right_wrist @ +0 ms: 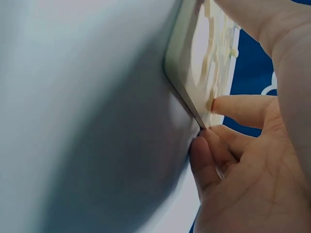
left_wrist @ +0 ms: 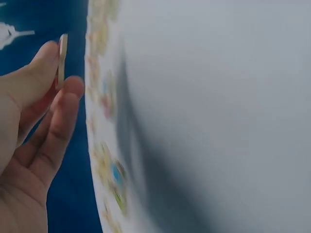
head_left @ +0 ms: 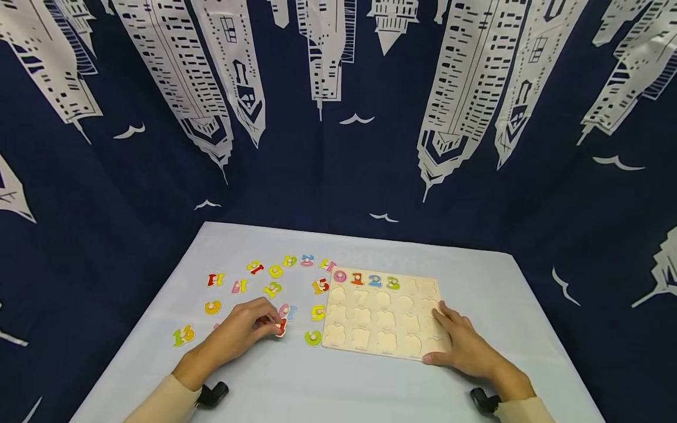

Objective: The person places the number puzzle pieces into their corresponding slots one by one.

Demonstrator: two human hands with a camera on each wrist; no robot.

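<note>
Near the middle of the table, my left hand (head_left: 244,326) pinches a small red wooden number piece (head_left: 282,328) between thumb and fingers. Its thin pale edge (left_wrist: 62,60) shows in the left wrist view; which number it is, I cannot tell. The wooden number puzzle board (head_left: 372,348) lies flat to the right, with 0, 1, 2 and 3 in its top row and bare recesses below. My right hand (head_left: 465,346) rests on the board's right side, thumb at the lower right corner. In the right wrist view its fingers (right_wrist: 243,109) touch the board's face and edge.
Several loose number pieces lie left of the board, among them a 16 (head_left: 183,335), a 15 (head_left: 320,286), a yellow 5 (head_left: 318,312) and a green curved piece (head_left: 313,338). A pink and blue piece (head_left: 288,311) lies beside my left fingertips. Dark patterned cloth (head_left: 328,176) hangs behind the white table (head_left: 370,388).
</note>
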